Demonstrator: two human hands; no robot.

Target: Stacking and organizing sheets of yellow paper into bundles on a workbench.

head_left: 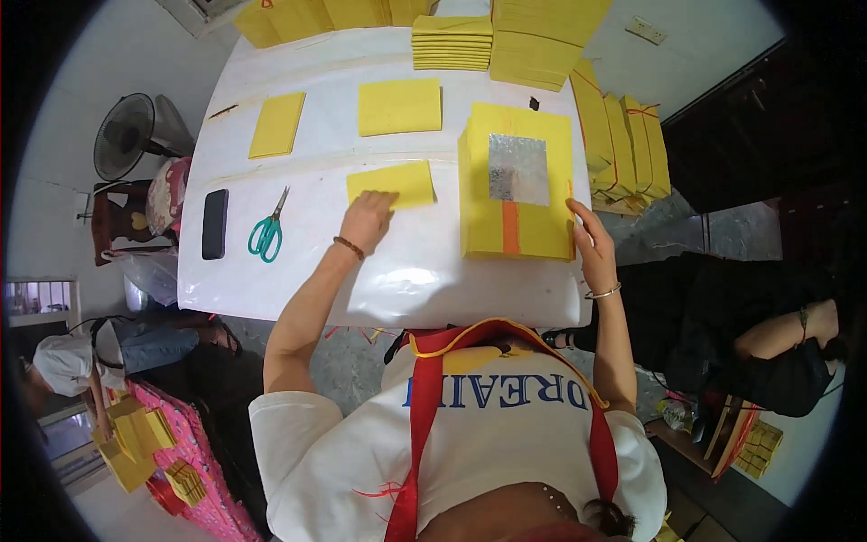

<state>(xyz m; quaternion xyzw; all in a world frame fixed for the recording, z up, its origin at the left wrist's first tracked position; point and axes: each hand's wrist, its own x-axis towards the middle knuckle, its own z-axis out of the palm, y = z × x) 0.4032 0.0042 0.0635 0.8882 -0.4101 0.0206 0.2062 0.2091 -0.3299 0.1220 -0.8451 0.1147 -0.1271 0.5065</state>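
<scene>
A folded yellow paper piece (411, 181) lies on the white-covered table in front of me. My left hand (370, 215) is on its near left corner, fingers bent and bunched against the paper. To the right is a tall stack of yellow paper (479, 230), with a shiny silver square (517, 163) and an orange strip (511, 228) on its top sheet. My right hand (593, 244) is at the stack's right edge, thumb and fingers apart, fingertips touching the side. Beyond the left hand lie two more yellow paper pieces, one flat (399, 107) and one slightly turned (277, 126).
Teal-handled scissors (266, 237) and a dark phone (214, 224) lie on the table's left. Yellow paper piles (452, 43) line the far edge; tied yellow bundles (623, 144) stand beyond the right edge. A fan (125, 135) is at left. Other people (77, 361) sit on both sides.
</scene>
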